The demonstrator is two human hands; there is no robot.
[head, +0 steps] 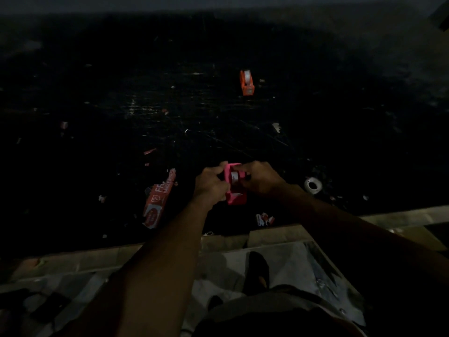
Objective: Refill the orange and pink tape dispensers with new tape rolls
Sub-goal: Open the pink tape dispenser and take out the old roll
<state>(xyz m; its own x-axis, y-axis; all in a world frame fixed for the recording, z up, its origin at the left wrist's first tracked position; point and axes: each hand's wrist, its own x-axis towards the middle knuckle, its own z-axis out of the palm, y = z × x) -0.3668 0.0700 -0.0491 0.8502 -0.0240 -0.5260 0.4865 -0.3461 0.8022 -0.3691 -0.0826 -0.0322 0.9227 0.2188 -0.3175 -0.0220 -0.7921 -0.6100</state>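
I see the pink tape dispenser (233,192) near the front edge of the dark table (121,113), gripped between my left hand (210,184) and right hand (261,180). A white tape roll (235,178) sits in its top. The orange tape dispenser (247,85) stands well apart, farther back, with a pale roll (247,74) seated in it. A loose tape roll (313,185) lies flat on the table, right of my hands.

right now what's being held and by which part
Both hold the pink plastic tape dispenser: the left hand grips its left side, the right hand its right side by the white tape roll.
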